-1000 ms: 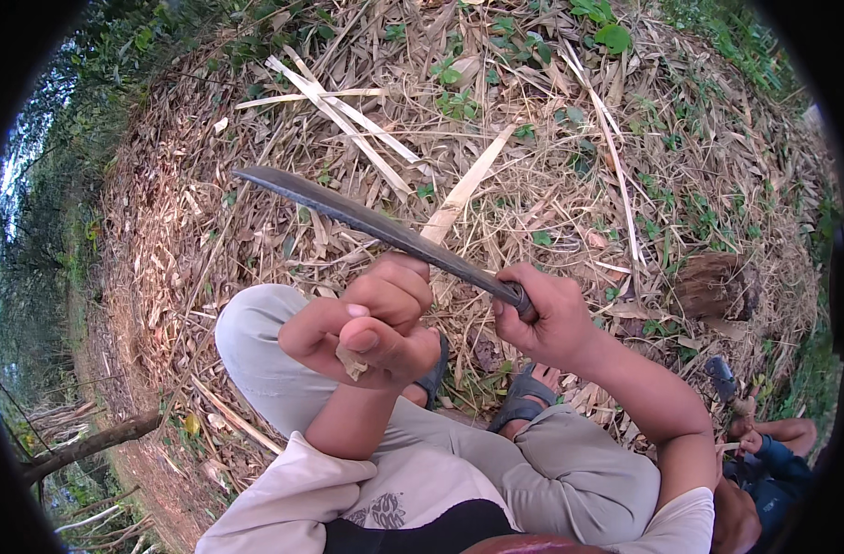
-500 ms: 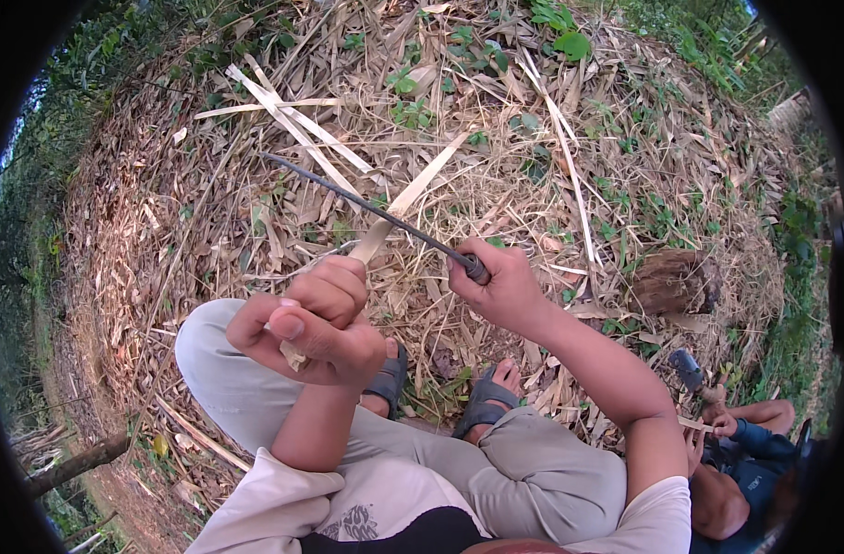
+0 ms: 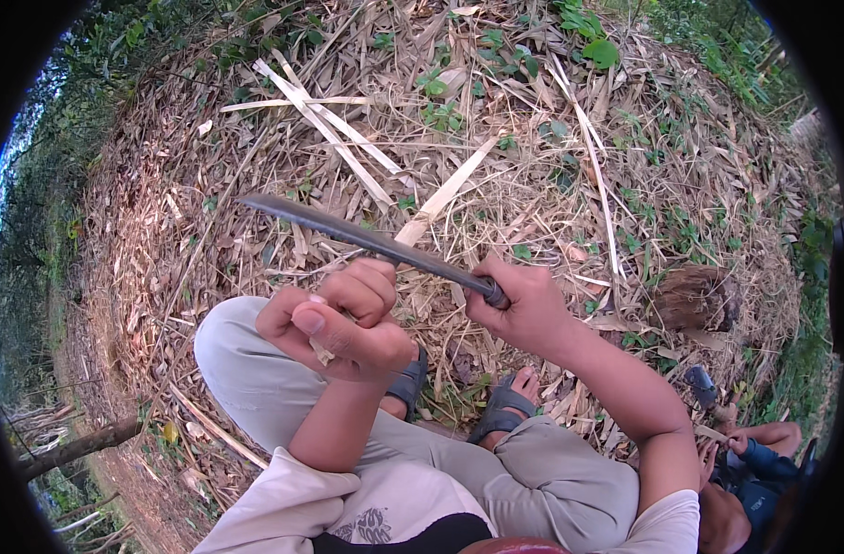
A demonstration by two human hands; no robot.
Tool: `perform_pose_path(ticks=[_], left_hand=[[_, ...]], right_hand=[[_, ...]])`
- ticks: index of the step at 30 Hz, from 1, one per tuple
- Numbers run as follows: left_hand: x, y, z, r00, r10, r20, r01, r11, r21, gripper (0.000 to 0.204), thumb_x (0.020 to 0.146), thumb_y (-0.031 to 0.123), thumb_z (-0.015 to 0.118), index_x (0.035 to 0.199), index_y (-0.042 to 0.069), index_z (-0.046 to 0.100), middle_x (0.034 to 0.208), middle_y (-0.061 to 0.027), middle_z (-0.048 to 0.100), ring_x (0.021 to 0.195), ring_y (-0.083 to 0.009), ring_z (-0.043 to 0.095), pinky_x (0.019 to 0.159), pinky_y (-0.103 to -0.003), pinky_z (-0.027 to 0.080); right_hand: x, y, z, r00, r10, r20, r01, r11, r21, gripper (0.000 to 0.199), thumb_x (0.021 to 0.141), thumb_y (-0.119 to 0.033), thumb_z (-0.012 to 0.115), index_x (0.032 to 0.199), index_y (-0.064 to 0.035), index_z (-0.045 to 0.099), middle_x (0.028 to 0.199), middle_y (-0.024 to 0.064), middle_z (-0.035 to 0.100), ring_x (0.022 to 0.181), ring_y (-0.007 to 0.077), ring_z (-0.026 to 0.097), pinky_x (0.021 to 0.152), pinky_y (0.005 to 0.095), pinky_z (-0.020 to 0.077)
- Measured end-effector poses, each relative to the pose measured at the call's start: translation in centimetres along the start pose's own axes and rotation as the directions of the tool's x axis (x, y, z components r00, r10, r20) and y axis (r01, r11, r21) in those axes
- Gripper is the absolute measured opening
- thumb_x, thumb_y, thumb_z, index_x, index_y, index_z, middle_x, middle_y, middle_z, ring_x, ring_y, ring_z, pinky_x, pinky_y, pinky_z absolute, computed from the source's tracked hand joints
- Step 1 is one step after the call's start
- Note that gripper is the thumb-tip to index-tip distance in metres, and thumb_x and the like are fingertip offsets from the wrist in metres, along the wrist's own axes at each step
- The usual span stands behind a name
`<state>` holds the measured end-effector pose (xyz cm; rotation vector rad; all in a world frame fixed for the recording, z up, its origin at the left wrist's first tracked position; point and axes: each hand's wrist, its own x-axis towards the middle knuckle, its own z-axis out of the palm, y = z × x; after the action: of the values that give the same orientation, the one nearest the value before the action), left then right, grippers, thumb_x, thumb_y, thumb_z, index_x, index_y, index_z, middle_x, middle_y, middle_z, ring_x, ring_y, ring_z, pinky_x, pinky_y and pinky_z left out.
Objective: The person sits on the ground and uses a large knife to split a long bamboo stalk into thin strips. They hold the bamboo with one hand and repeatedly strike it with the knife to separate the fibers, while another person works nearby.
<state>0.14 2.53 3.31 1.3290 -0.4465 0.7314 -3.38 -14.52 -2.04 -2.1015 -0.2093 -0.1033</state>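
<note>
My left hand (image 3: 334, 319) is closed round a pale, flat bamboo strip (image 3: 457, 185). The strip runs out of the fist away from me, and a short end pokes out near my thumb. In my right hand (image 3: 524, 300) is the dark handle of a long machete (image 3: 348, 235). Its blade points to the left and crosses over the strip just beyond my left fingers. Whether the edge touches the strip I cannot tell. The blade hides part of the strip.
Several split bamboo strips (image 3: 325, 125) lie crossed on the leaf litter at the far left. More thin strips (image 3: 593, 175) are at the far right. A stump (image 3: 690, 300) stands to my right. Nearer, another person's hands (image 3: 727, 443) hold a pale piece at the lower right.
The machete has turned so that its broad side shows, and the blade has come nearer my left fist. My left hand keeps its grip. The whole view has shifted slightly.
</note>
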Motion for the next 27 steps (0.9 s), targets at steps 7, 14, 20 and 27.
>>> perform_pose_path(ticks=[7, 14, 20, 27], left_hand=[[-0.1, -0.8, 0.4, 0.999, 0.044, 0.025, -0.043, 0.998, -0.042, 0.020, 0.111, 0.032, 0.030, 0.104, 0.013, 0.028, 0.052, -0.0003, 0.027, 0.041, -0.0099, 0.022, 0.042, -0.029, 0.031], [-1.0, -0.5, 1.0, 0.997, 0.005, 0.077, -0.003, 1.000, -0.021, 0.023, 0.111, 0.034, 0.029, 0.104, 0.012, 0.028, 0.052, -0.0010, 0.027, 0.040, -0.0101, 0.021, 0.042, -0.029, 0.030], [-1.6, -0.3, 1.0, 0.998, 0.010, 0.064, -0.012, 1.000, 0.025, 0.024, 0.111, 0.036, 0.027, 0.103, 0.013, 0.029, 0.052, -0.0006, 0.026, 0.040, -0.0102, 0.019, 0.042, -0.030, 0.030], [-1.3, -0.3, 0.9, 0.986, 0.009, 0.168, -0.014, 0.999, 0.030, 0.028, 0.110, 0.038, 0.025, 0.102, 0.012, 0.030, 0.052, -0.0007, 0.027, 0.040, -0.0107, 0.018, 0.042, -0.030, 0.030]], right_hand=[[0.9, 1.8, -0.2, 0.998, 0.057, 0.004, -0.056, 0.991, -0.118, 0.017, 0.083, -0.020, 0.073, 0.091, -0.0084, 0.063, 0.065, 0.0093, 0.065, 0.057, 0.0285, 0.067, 0.051, 0.0386, 0.0511], [0.5, 3.7, -0.1, 0.997, 0.081, -0.006, -0.081, 0.991, -0.109, 0.019, 0.082, -0.022, 0.074, 0.091, -0.0090, 0.063, 0.066, 0.0085, 0.065, 0.059, 0.0282, 0.068, 0.053, 0.0392, 0.0524], [-0.2, 1.8, 0.1, 0.998, -0.056, -0.013, 0.054, 0.993, -0.109, 0.017, 0.083, -0.019, 0.072, 0.089, -0.0071, 0.061, 0.065, 0.0103, 0.064, 0.058, 0.0293, 0.066, 0.052, 0.0403, 0.0509], [-0.2, 1.4, -0.2, 0.993, -0.115, -0.033, 0.110, 0.986, -0.127, 0.021, 0.084, -0.022, 0.072, 0.090, -0.0070, 0.059, 0.063, 0.0104, 0.063, 0.058, 0.0307, 0.067, 0.051, 0.0414, 0.0515]])
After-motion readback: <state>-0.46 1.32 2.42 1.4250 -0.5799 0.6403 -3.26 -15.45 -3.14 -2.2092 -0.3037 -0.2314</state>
